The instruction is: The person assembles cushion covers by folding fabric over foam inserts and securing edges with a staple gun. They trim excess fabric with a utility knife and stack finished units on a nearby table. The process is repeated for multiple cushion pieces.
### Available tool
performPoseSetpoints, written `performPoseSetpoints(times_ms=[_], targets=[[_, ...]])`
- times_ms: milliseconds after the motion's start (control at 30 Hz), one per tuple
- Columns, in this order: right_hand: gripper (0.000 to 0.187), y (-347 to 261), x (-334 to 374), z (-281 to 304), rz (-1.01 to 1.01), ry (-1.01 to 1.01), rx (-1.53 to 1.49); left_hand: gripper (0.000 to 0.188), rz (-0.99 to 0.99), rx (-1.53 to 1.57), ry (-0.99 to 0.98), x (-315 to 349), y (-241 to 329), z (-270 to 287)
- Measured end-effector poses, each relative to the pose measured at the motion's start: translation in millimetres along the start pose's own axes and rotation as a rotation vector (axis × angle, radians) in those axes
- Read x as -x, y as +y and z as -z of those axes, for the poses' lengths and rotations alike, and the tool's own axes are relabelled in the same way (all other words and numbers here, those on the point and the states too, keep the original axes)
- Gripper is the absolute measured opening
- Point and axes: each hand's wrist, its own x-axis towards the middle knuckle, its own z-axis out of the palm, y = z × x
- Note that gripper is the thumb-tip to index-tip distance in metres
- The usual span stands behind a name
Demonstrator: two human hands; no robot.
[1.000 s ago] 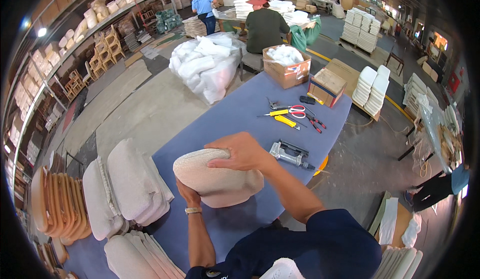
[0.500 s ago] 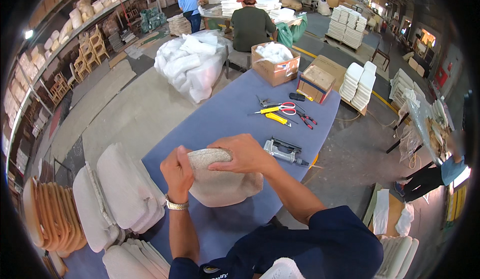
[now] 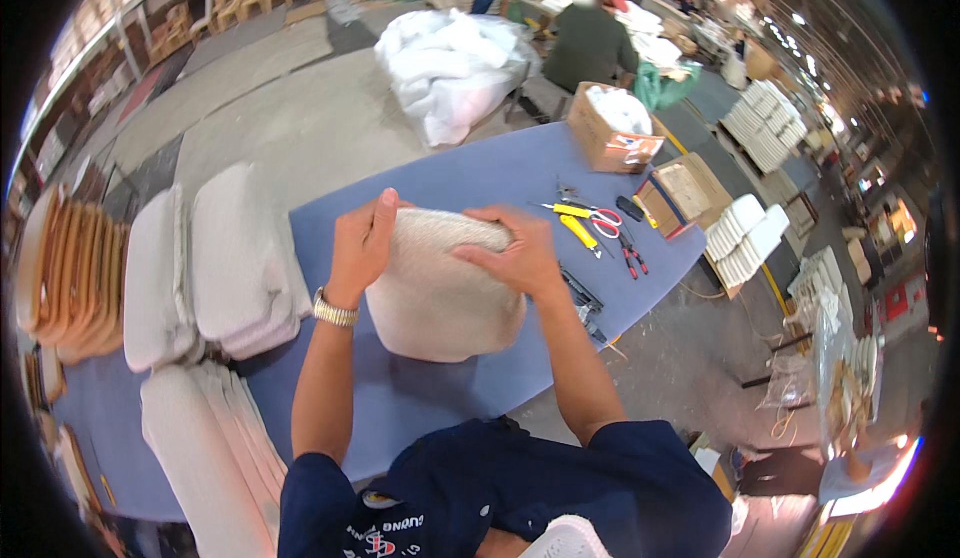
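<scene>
A beige fabric-covered chair seat pad (image 3: 440, 303) is tilted up over the blue-covered table (image 3: 460, 163), its broad face toward me. My left hand (image 3: 365, 243) grips its upper left corner, thumb pointing up and a metal-band watch on the wrist. On the upper right corner my right hand (image 3: 515, 253) is closed, with the thumb across the front face and the fingers behind the edge. The fingertips behind the pad are hidden. To the right of the right hand lies a staple gun (image 3: 585, 303), partly covered by my forearm.
Covered pads (image 3: 235, 258) are stacked at the left, beside brown curved seat boards (image 3: 75, 268). Scissors (image 3: 607, 223), a yellow cutter (image 3: 578, 233) and pliers (image 3: 632, 255) lie at the table's right. Beyond are cardboard boxes (image 3: 615, 143), a bag of white padding (image 3: 445, 68) and a seated person (image 3: 590, 43).
The pad has been tipped so more of its broad face shows. My right hand has shifted toward the pad's right corner, and the left still grips the left side. My view has turned.
</scene>
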Motion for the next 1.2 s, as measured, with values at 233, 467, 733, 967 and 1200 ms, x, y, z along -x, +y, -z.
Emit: performPoseSetpoints(times_ms=[233,467,733,967,1200], targets=[[0.090,-7,25,1,0.028,0.043,-0.471,0.045,-0.110,-0.530,-0.186,14,34,18],[0.107,-19,24,-17,0.061,0.066,-0.451,0.041,-0.264,-0.817,-0.311,23,72,-4],[0.111,-33,29,-31,0.051,0.221,-0.587,0.031,-0.521,-0.800,-0.074,45,77,-52],[0.084,-6,42,-34,0.064,0.002,-0.846,0.036,-0.515,-0.258,0.002,32,43,-29],[0.060,-12,63,-51,0.082,-0.169,-0.586,0.059,-0.321,0.081,0.032,15,38,11]])
